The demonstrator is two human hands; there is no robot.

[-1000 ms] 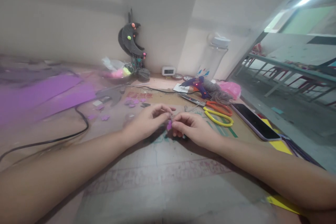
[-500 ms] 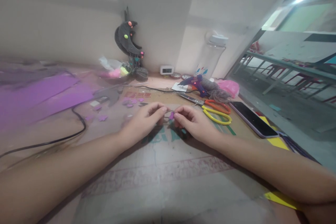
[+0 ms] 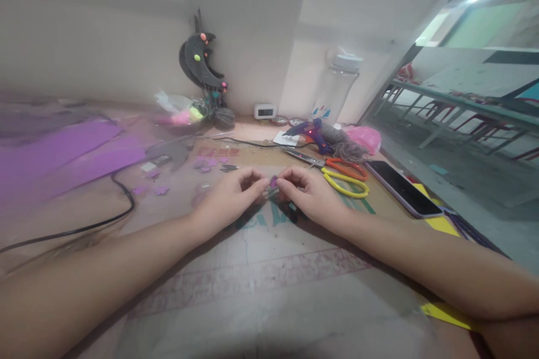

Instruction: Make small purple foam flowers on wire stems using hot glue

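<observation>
Fingers (image 3: 261, 184) — tips on purple piece (image 3: 273, 181)

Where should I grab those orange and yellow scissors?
By the handle loops, from the near right: the scissors lie flat, blades pointing away toward the glue gun, loops uncovered beside the right hand, which pinches a purple piece with the left hand.

place: likely craft workshop | glue gun (image 3: 310, 133) | scissors (image 3: 343, 175) | foam sheets (image 3: 54, 152)

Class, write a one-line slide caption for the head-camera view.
Left hand and right hand pinch a small purple piece above the cardboard sheet, scissors nearby.
</observation>
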